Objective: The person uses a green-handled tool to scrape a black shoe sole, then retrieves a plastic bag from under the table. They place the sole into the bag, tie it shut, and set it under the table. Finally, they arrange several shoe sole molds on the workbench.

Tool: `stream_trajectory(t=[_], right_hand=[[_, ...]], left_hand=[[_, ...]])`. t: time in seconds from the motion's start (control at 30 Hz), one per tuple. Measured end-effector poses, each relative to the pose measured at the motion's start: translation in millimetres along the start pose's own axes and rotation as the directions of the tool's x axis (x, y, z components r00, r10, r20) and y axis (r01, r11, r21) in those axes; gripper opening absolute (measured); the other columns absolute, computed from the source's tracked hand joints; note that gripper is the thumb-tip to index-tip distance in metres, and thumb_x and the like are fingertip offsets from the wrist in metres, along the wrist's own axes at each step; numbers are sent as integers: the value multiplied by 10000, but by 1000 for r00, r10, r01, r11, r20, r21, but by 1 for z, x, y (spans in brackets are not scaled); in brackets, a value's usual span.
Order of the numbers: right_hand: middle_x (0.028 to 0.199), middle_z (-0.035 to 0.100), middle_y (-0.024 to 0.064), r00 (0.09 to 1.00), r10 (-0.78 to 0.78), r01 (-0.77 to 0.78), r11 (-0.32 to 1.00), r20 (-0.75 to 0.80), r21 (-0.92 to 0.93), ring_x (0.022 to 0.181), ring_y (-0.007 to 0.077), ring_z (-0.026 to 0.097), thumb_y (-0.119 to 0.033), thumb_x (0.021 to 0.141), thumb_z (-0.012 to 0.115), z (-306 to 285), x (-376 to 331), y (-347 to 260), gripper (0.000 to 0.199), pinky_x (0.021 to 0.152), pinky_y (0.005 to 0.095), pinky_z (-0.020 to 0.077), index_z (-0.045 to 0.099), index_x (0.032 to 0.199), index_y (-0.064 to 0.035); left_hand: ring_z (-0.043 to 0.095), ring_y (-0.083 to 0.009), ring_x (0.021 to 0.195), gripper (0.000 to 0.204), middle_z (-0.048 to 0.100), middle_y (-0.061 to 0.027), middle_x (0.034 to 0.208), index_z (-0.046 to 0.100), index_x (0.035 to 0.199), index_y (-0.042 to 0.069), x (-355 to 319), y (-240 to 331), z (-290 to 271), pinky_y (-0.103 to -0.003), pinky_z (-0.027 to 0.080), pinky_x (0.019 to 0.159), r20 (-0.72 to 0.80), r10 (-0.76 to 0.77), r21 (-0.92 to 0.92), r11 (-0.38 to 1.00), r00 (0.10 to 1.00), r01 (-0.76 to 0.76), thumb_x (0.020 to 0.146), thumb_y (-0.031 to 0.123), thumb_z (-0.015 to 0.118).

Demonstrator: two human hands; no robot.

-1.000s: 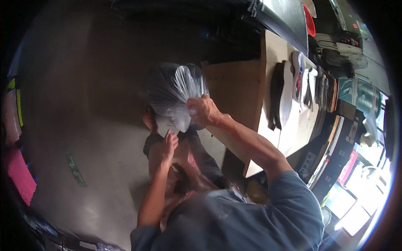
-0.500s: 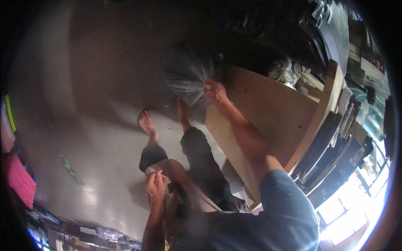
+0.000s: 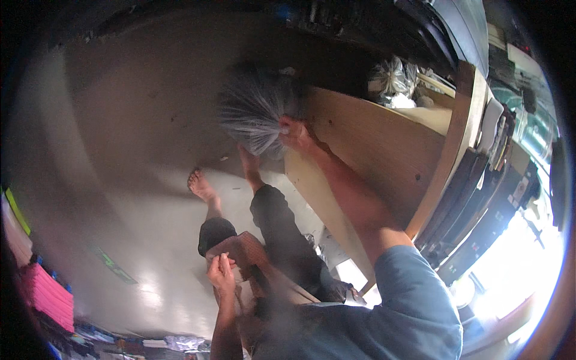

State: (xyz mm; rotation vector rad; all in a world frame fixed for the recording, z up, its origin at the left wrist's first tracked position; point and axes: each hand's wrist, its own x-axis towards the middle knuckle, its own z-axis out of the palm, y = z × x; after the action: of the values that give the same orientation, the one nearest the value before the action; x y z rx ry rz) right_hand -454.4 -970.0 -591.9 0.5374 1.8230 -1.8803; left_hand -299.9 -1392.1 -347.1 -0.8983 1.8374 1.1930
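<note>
My right hand (image 3: 295, 133) grips the gathered neck of a clear plastic bag (image 3: 255, 111), which hangs out in front of me over the floor. What the bag holds is too dark to make out. Close to my body, the fingertips of my left hand (image 3: 221, 273) are pinched together. Whether anything small sits in that pinch cannot be seen. Beside the left hand lies a brownish, flat-looking piece (image 3: 245, 247) over my lap, partly covered by the hand and arm.
A wooden box or bench with a tall side panel (image 3: 372, 135) stands right of my right arm. Another tied clear bag (image 3: 393, 81) sits behind it. My bare feet (image 3: 201, 185) rest on the grey floor (image 3: 150, 240). A pink stack (image 3: 49, 295) is at far left.
The view has shifted a little, so the bag and right hand appear slightly further left. The right hand keeps its grip, and the left hand stays pinched near my lap.
</note>
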Motion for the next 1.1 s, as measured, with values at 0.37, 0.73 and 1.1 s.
stream_trajectory(t=[0.37, 0.73, 1.1], right_hand=[[1192, 682, 174, 988, 154, -53, 329, -2, -943, 1023, 364, 653, -240, 910, 613, 23, 44, 13, 457, 996, 480, 496, 597, 1307, -13], [1477, 472, 309, 982, 167, -111, 134, -88, -985, 1366, 437, 475, -209, 894, 600, 37, 48, -31, 635, 1156, 520, 381, 456, 1463, 34], [1198, 634, 303, 970, 167, -237, 503, -175, -831, 1123, 462, 630, -85, 835, 611, 47, 1, -91, 487, 944, 503, 512, 511, 1306, -7]], left_hand=[[670, -142, 689, 284, 707, -88, 808, 718, 1058, -6, 14, -5, 3, -286, 558, 668, -14, -26, -42, 999, 1000, 25, 1062, 247, 588], [655, -131, 669, 284, 694, -73, 782, 714, 1042, -9, 17, -1, 2, -283, 573, 637, -19, -61, -60, 996, 998, 60, 1060, 251, 602], [673, -187, 737, 276, 696, -121, 827, 705, 965, -26, 41, 0, 6, -352, 589, 717, 2, -73, 139, 988, 997, 72, 1040, 227, 623]])
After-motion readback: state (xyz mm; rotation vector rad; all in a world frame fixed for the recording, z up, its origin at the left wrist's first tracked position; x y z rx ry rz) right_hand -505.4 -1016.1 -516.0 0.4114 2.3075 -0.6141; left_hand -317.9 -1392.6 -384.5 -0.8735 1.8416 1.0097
